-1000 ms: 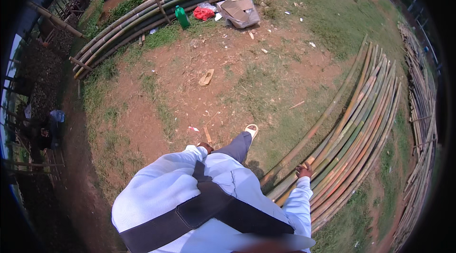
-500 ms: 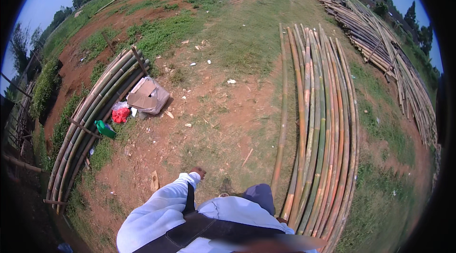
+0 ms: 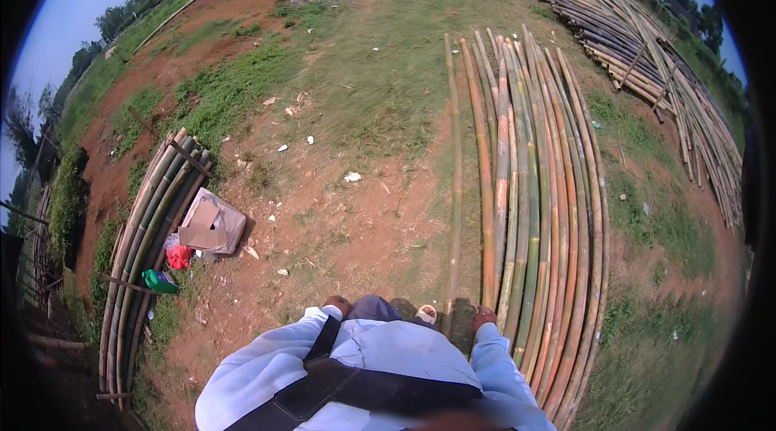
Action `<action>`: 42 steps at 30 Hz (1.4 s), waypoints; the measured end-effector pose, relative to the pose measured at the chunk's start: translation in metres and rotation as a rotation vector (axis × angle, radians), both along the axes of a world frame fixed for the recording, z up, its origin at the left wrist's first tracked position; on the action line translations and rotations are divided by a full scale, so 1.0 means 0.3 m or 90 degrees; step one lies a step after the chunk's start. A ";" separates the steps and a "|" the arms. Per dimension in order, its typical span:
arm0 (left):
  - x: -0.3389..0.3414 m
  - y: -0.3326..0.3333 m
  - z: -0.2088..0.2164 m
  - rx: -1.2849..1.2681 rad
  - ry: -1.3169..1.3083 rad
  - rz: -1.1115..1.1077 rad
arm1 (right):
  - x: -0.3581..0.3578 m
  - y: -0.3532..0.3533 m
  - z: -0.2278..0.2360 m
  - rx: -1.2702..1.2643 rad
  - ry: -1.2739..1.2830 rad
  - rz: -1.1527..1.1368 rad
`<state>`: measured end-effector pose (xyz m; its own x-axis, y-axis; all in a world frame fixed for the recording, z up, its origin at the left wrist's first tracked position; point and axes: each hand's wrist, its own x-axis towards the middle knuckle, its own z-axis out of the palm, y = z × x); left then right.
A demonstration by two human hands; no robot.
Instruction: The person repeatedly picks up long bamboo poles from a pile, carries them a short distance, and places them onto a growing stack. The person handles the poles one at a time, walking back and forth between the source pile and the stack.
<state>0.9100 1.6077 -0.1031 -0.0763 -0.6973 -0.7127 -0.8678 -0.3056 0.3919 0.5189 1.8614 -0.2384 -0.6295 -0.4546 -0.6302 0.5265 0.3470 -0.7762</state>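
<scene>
Both hands hang low — right hand point(image 3: 483, 318) beside bamboo poles point(image 3: 533, 213).

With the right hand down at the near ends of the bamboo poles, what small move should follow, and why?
Probably close the right hand around the near end of one bamboo pole. It sits right at the ends of the laid-out row; whether it already grips one cannot be told. The left hand is off the poles.

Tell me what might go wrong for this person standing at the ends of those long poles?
The right hand is down at the ends of the laid-out bamboo poles; round poles could roll and pinch fingers. One thin pole lies apart by the foot, a likely trip. The bare red earth is uneven underfoot.
</scene>
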 end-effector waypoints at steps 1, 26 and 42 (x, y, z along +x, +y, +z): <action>-0.036 -0.044 -0.001 -0.026 -0.037 0.003 | -0.100 -0.108 0.056 0.097 0.144 0.104; -1.353 -1.716 -0.106 0.271 0.101 -0.216 | -0.017 -0.663 0.150 0.307 -0.163 0.012; -2.524 -1.712 -0.682 0.207 -0.044 -0.566 | -0.877 -1.207 -0.250 0.076 -0.522 -0.962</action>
<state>0.1529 1.0942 -0.3079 -0.4345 -0.1700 -0.8845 -0.8530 0.3929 0.3435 0.2558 1.4992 -0.3133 0.0560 0.2596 -0.9641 0.6300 -0.7583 -0.1676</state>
